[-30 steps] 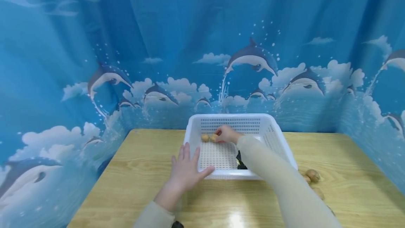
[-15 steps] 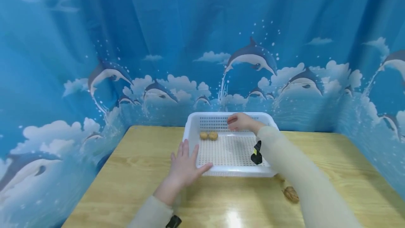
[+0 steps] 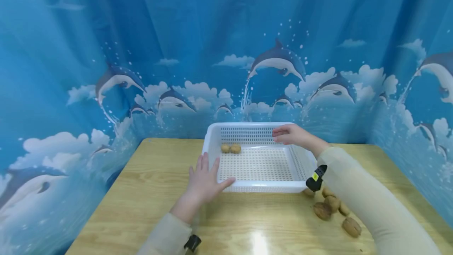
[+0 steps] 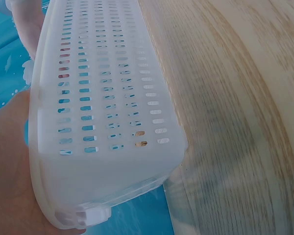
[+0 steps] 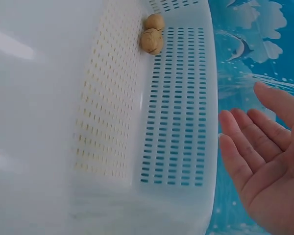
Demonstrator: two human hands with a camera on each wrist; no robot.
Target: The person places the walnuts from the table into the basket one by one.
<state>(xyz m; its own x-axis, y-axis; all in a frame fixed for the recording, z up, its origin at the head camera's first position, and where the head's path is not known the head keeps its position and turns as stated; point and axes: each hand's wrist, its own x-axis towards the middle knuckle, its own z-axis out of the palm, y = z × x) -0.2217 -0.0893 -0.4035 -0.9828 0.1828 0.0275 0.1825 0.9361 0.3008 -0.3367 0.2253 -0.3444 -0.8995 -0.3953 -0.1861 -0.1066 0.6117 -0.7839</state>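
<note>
A white perforated plastic basket (image 3: 262, 184) stands on the table. Two walnuts (image 3: 235, 148) sit side by side in its back left corner; the right wrist view shows both, one walnut (image 5: 152, 41) having a visible seam. My left hand (image 3: 204, 180) rests with spread fingers on the basket's left front rim. In the left wrist view part of that hand (image 4: 10, 166) lies along the rim. Over the back right of the basket hovers my right hand (image 3: 291, 135), holding nothing. Its palm and loosely bent fingers show in the right wrist view.
Several walnuts (image 3: 322, 211) lie on the wooden table (image 3: 155, 192) right of the basket, partly under my right sleeve. A blue dolphin curtain (image 3: 198, 50) hangs behind and beside the table. Each wrist wears a black strap (image 3: 315, 179).
My right hand has let go of a walnut beside the other one, then risen and moved right across the basket. The left hand has stayed at the rim.
</note>
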